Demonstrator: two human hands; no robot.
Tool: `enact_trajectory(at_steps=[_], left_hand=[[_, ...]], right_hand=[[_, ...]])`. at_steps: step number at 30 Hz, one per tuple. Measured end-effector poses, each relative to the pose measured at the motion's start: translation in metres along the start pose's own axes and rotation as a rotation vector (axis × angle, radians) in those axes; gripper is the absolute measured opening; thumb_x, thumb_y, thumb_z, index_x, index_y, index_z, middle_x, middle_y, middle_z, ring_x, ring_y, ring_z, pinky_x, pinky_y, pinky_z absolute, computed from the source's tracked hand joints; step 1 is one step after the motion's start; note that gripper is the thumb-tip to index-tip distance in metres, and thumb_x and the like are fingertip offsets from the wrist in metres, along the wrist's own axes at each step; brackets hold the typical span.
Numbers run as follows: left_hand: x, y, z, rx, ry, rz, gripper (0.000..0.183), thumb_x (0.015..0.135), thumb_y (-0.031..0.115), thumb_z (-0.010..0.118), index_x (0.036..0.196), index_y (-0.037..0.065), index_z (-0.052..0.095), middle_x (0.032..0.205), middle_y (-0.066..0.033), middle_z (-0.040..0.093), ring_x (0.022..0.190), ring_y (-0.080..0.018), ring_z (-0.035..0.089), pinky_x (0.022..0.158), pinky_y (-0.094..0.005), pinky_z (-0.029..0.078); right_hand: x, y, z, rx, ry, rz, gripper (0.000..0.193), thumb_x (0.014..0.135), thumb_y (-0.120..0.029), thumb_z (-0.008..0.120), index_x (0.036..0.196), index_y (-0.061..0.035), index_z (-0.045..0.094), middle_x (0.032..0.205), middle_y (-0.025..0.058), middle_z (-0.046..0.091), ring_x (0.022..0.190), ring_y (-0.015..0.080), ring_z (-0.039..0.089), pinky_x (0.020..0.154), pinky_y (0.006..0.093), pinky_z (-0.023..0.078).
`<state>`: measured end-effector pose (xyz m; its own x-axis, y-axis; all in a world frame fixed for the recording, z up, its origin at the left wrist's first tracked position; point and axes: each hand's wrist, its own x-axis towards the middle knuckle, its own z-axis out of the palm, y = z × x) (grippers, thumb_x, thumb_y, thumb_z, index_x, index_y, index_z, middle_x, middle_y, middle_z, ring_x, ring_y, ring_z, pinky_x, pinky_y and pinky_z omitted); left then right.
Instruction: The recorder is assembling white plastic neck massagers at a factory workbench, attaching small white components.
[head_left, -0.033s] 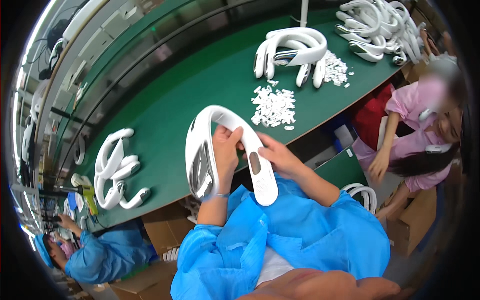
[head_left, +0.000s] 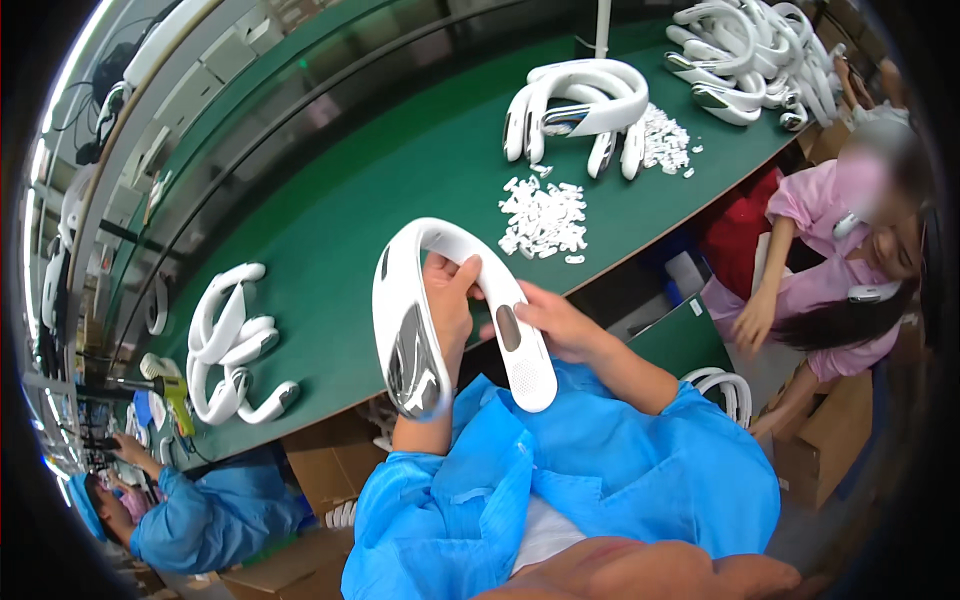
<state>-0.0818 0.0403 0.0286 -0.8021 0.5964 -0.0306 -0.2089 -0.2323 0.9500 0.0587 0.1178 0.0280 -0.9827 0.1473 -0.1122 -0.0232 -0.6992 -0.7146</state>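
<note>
I hold a white U-shaped neck fan (head_left: 397,300) over the table's near edge, its two ends pointing down toward me. One arm carries a shiny silver panel; the other has an oval recess and a patch of small holes near its tip. Inside the curve, my left hand (head_left: 452,305) has its fingers closed against the arm with the recess. My right hand (head_left: 560,318) grips that same arm from outside, thumb by the recess. Some fingertips are hidden behind the fan. Beyond my hands lies a pile of small white plastic pieces (head_left: 543,217).
On the green table (head_left: 330,240) lie neck fans at the left (head_left: 228,340), a stack (head_left: 590,95) at the back and a big heap (head_left: 745,60) far right. A second white pile (head_left: 665,138) adjoins the stack. Co-workers in pink (head_left: 800,250) and blue (head_left: 215,515) sit either side.
The neck fan has turned slightly in my hands, so its silver panel faces me more and its silver end sits lower. Both hands keep their grip, the right shifting only a little.
</note>
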Motion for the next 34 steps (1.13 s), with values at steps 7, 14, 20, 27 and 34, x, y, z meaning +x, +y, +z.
enact_trajectory(at_steps=[7,14,20,27,34], left_hand=[[0.002,0.026,-0.008,0.431,-0.086,0.265,0.039,0.086,0.012,0.061,0.120,-0.002,0.048,0.113,-0.0103,0.059,0.101,-0.0150,0.058,0.081,-0.0282,0.049],[-0.018,0.011,-0.084,1.106,0.183,0.543,0.034,0.079,0.011,0.065,0.110,0.000,0.055,0.117,-0.0191,0.055,0.108,-0.0359,0.054,0.087,-0.0413,0.047],[-0.038,0.000,-0.114,1.333,0.303,0.683,0.031,0.078,0.011,0.065,0.105,-0.001,0.057,0.113,-0.0190,0.056,0.112,-0.0415,0.048,0.093,-0.0449,0.042],[-0.037,0.000,-0.106,1.419,0.176,0.621,0.031,0.077,0.013,0.066,0.104,-0.001,0.058,0.111,-0.0196,0.056,0.112,-0.0406,0.048,0.093,-0.0456,0.042],[-0.038,0.001,-0.106,1.407,0.145,0.629,0.031,0.077,0.013,0.066,0.105,0.002,0.057,0.111,-0.0175,0.057,0.110,-0.0393,0.050,0.092,-0.0447,0.043]], right_hand=[[0.004,-0.060,-0.017,-0.111,0.214,-0.257,0.034,0.085,-0.018,0.058,0.113,-0.0021,0.047,0.083,0.0080,0.060,0.067,0.0173,0.063,0.057,0.0303,0.053],[0.027,-0.182,-0.063,-0.648,0.824,-0.769,0.041,0.083,-0.019,0.063,0.116,-0.0016,0.048,0.068,0.0050,0.060,0.039,0.0102,0.053,0.029,0.0207,0.039],[0.056,-0.178,-0.106,-0.730,0.910,-1.014,0.044,0.082,-0.021,0.065,0.116,-0.0006,0.048,0.070,0.0076,0.061,0.040,0.0102,0.054,0.028,0.0221,0.039],[0.064,-0.161,-0.074,-0.571,0.848,-0.838,0.057,0.082,-0.016,0.065,0.129,0.0015,0.038,0.074,0.0074,0.060,0.045,0.0088,0.054,0.030,0.0217,0.039],[0.080,-0.153,-0.054,-0.633,0.830,-0.810,0.063,0.082,-0.014,0.065,0.135,-0.0009,0.033,0.067,0.0081,0.060,0.039,0.0110,0.050,0.030,0.0241,0.036]])
